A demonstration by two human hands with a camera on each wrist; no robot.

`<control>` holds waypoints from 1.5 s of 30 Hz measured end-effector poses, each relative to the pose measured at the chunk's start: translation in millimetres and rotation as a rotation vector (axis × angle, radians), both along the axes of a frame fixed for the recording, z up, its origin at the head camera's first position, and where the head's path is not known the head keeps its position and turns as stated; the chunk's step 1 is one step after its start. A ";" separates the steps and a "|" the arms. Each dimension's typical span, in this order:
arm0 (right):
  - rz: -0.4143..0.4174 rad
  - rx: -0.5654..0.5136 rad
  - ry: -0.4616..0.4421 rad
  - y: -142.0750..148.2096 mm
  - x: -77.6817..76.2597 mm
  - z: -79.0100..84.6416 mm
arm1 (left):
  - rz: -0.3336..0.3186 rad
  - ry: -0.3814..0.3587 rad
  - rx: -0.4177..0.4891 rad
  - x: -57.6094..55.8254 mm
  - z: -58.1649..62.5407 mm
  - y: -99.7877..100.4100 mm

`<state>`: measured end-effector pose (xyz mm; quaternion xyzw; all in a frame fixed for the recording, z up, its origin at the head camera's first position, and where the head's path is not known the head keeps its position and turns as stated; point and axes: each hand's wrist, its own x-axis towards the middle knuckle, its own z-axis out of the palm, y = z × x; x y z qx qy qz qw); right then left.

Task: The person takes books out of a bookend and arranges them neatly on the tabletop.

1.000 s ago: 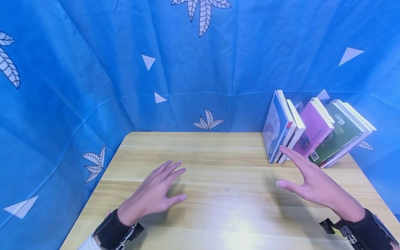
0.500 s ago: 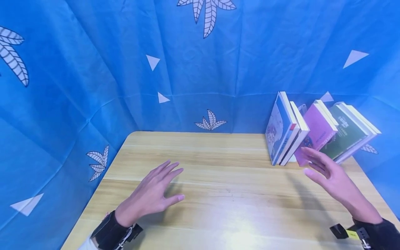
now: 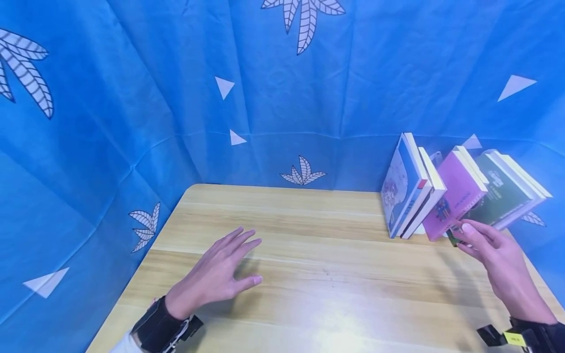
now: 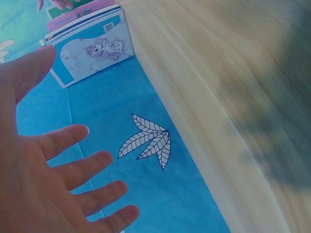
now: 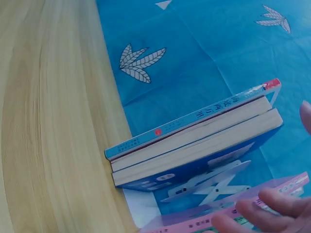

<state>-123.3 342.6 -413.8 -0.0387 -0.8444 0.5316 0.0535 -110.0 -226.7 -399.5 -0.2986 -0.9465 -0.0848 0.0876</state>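
Observation:
Several books stand on edge at the table's back right: a blue book (image 3: 397, 184) with a cartoon cover, a white-paged book (image 3: 430, 191) beside it, a tilted pink book (image 3: 459, 189) and a leaning green book (image 3: 499, 191). My right hand (image 3: 496, 255) is at the near lower edges of the pink and green books, fingers bent. In the right wrist view its fingers (image 5: 272, 208) overlap the pink book's spine, with the thumb spread apart from them. Over the table's left part my left hand (image 3: 216, 269) hovers with spread fingers, holding nothing.
A white folding bookstand (image 5: 214, 187) shows between the blue and pink books in the right wrist view. The wooden table (image 3: 287, 220) is backed by a blue patterned cloth (image 3: 287, 108) at the back and sides.
My right hand has moved right, from in front of the blue book to the pink and green books, its fingers bending more. My left hand keeps almost the same place. The head view shifts slightly.

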 end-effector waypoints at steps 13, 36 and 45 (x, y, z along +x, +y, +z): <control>-0.094 -0.216 -0.083 3.0 -15.8 -9.6 | 0.000 -0.010 0.002 -0.1 -2.6 0.3; -0.249 0.213 -0.087 -10.3 -41.0 -11.6 | 0.004 -0.039 0.001 1.5 -3.1 1.5; -0.295 0.426 0.094 -25.3 -54.4 -17.8 | 0.002 -0.062 0.020 2.9 -4.3 2.9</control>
